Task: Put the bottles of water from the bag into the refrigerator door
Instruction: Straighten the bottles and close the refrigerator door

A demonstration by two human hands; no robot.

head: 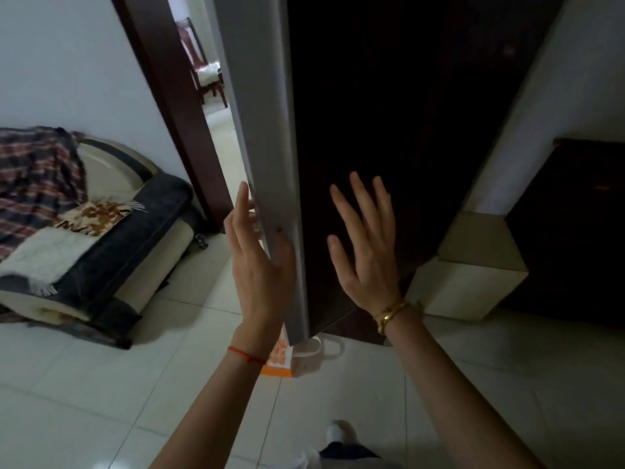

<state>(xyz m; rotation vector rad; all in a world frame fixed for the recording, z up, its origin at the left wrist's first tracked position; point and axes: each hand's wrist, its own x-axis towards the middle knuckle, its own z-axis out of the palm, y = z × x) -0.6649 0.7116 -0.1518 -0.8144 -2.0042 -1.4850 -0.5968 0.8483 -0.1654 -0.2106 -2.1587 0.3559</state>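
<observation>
The refrigerator door (389, 113) fills the upper middle, with a dark front and a grey side edge (267, 130) facing me. My left hand (260, 265) is spread against that grey edge, fingers apart, holding nothing. My right hand (367, 252) lies flat and spread on the dark front of the door. A white and orange bag (287, 358) stands on the floor just below the door's lower corner, partly hidden by my left wrist. No water bottles show.
A sofa (101, 238) with a plaid blanket sits at the left. Behind the door, a doorway (216, 106) opens onto a room with a wooden chair. A beige box (473, 272) and a dark cabinet (568, 231) stand at the right. My foot (341, 434) is on the tiled floor.
</observation>
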